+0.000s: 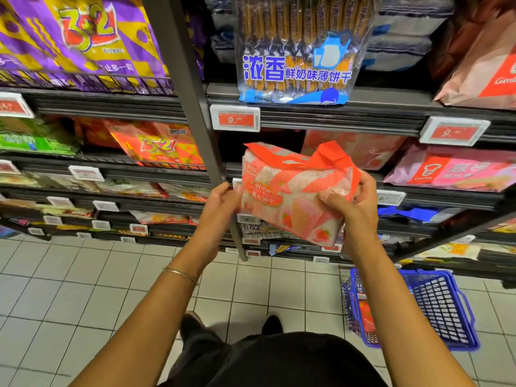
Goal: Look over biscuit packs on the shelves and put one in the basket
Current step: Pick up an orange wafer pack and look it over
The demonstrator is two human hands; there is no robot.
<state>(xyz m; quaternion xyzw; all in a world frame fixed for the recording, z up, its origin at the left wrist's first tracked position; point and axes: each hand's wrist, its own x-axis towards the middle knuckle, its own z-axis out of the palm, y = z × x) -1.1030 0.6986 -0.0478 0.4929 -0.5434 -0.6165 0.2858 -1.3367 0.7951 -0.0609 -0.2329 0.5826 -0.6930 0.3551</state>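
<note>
I judged this the looking-over step. Two hands held one strawberry wafer pack (293, 196) in front of the shelves (335, 118): the left hand (220, 202) pinched its left end, and the right hand (354, 208) curled round its right end. One blue basket (435, 305) stood on the floor at lower right, with one red packet (365, 317) visible inside. Next, I reckoned, the pack needed lowering rightward into the basket.

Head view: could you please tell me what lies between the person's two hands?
In the head view, a red-and-pink wafer pack lies there, held by the left hand and the right hand.
</note>
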